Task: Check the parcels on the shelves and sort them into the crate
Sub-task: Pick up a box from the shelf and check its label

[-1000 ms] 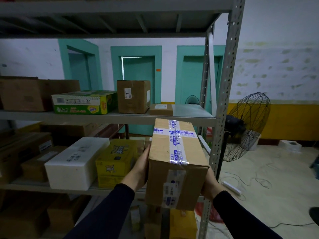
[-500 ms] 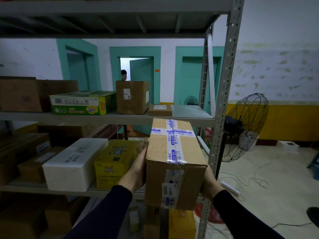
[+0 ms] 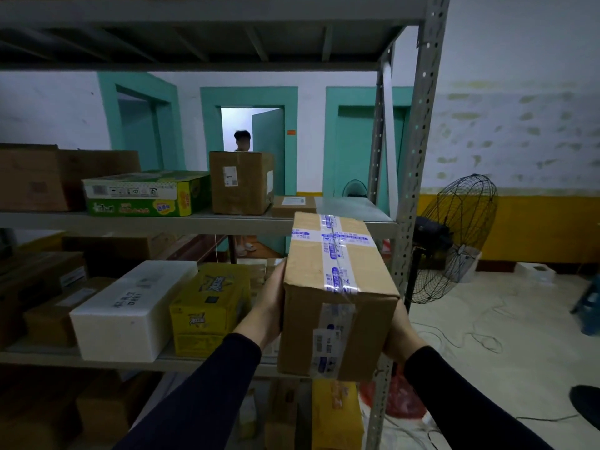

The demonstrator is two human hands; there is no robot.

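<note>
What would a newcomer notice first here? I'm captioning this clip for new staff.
First, the taped cardboard parcel at centre, held between the left hand and the right hand before the metal shelves. Next, a person in the bright doorway behind, and the standing fan at right.

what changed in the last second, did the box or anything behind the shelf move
The middle green door swung open and a person appeared in the doorway. The taped cardboard box stayed between the left hand and right hand, same grip; shelf parcels unmoved.

Standing fan (image 3: 454, 238) beside teal doors (image 3: 360, 151)
</note>
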